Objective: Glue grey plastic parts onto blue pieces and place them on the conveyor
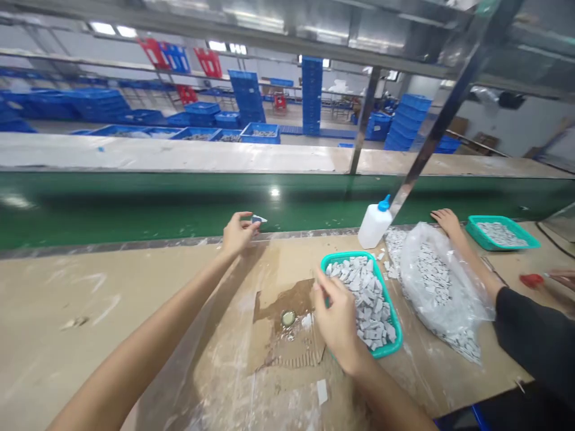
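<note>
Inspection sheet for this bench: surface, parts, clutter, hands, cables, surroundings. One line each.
Surface: brown worktop, smeared and stained; torn patch near the middle.
Job's things: small piece; green basket of light-grey pieces.
Clutter: round item on the patch; white bottle; plastic bag of pieces right of the basket.
Hands: left hand pinches the small piece near the green belt; right hand at the basket's left side, grip unclear.
Cables: dark cable-like line, far right.
Surroundings: blue crates beyond the belt; co-worker's hand beyond the bag.
</note>
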